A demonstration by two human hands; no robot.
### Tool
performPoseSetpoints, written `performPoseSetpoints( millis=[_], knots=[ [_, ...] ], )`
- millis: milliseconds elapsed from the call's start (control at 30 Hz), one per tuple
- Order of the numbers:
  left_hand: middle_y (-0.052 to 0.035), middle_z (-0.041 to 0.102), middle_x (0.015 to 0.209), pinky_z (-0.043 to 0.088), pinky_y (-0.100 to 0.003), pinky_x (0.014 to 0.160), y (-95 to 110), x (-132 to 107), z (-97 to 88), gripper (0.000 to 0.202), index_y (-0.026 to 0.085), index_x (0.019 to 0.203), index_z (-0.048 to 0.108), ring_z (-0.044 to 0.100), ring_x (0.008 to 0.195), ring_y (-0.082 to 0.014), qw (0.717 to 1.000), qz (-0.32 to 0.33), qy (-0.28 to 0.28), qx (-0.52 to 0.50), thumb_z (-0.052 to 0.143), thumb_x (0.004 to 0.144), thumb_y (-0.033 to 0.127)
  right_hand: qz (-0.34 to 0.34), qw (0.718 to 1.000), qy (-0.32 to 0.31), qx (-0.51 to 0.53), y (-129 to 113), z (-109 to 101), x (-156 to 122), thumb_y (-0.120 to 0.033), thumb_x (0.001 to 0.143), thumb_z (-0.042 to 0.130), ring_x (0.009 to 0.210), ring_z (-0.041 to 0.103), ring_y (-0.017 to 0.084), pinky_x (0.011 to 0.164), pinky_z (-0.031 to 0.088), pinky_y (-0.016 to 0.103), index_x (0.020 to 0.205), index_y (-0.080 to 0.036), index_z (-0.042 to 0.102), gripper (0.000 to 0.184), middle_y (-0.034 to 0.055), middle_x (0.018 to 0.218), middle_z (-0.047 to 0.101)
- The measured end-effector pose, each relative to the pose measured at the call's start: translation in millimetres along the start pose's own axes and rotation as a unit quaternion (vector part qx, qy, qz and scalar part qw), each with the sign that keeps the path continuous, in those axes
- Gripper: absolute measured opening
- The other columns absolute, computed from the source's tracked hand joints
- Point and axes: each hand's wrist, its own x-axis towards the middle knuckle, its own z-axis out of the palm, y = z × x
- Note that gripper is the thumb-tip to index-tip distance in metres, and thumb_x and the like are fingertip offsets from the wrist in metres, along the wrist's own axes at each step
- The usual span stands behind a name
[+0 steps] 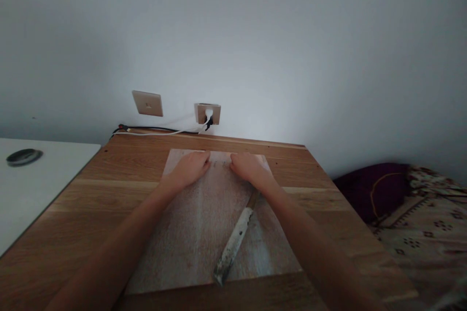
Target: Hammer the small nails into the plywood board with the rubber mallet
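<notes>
A pale, worn wooden board (204,223) lies flat on the brown wooden table. Over its far left part, my left hand (193,165) rests with fingers curled closed. My right hand (248,164) is also closed, at the far right part of the board. Whatever either hand may grip is hidden by the fingers. A few tiny dark marks show on the board between the hands. Beneath my right wrist lies a long tool (235,240) with a brown wooden handle and a whitish, stained length ending in a dark, pointed tip. Its handle end is partly covered by the wrist.
The table (120,199) meets a white wall with a socket and plug (208,114) and a second wall plate (148,103). Cables (156,131) run along the back edge. At left, a white surface (32,189) holds a dark round object (24,157). Patterned fabric (430,228) lies at right.
</notes>
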Motion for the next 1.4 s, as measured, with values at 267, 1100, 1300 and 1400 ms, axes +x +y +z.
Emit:
performPoseSetpoints(
  millis=[267,1100,1300,1400],
  knots=[
    [-0.0038,0.058,0.067,0.04,-0.031,0.062,4.8,12.0,-1.0,0.029,0.022,0.067,0.054,0.055,0.065,-0.0189,0.942,-0.106,0.074,-0.31,0.051,0.093,0.035,-0.032,0.993,0.058,0.098,10.5,-17.6,7.9,-0.029,0.107,0.043,0.074,0.067,0.018,0.064,0.055,0.029,0.096,-0.015,0.069,0.032,0.0085,0.089,0.071],
    [-0.0096,0.068,0.083,0.05,-0.037,0.082,19.6,18.2,8.7,0.014,0.023,0.075,0.056,0.067,0.093,-0.028,0.946,-0.068,0.043,-0.314,0.062,0.087,0.024,-0.059,0.994,0.056,-0.073,-13.1,-24.8,-9.4,-0.024,0.105,0.046,0.085,0.066,0.022,0.073,0.039,0.028,0.089,-0.016,0.073,0.031,0.011,0.094,0.077],
    [-0.0019,0.049,0.063,0.042,-0.029,0.051,44.0,26.0,17.8,0.024,0.025,0.069,0.045,0.05,0.056,-0.0166,0.782,-0.184,0.0,-0.595,0.04,0.092,0.032,-0.098,0.993,0.036,-0.053,-26.0,-43.2,-24.6,-0.023,0.102,0.049,0.078,0.062,0.02,0.069,0.036,0.029,0.081,-0.016,0.069,0.03,0.01,0.086,0.075],
    [-0.0038,0.057,0.071,0.05,-0.029,0.06,60.5,15.5,28.3,0.021,0.024,0.076,0.047,0.057,0.064,-0.0156,0.723,-0.199,0.005,-0.661,0.037,0.094,0.027,-0.153,0.988,0.014,-0.036,-39.3,-42.8,-30.5,-0.023,0.103,0.05,0.084,0.064,0.021,0.074,0.039,0.029,0.085,-0.017,0.069,0.027,0.0107,0.091,0.075]
  ],
)
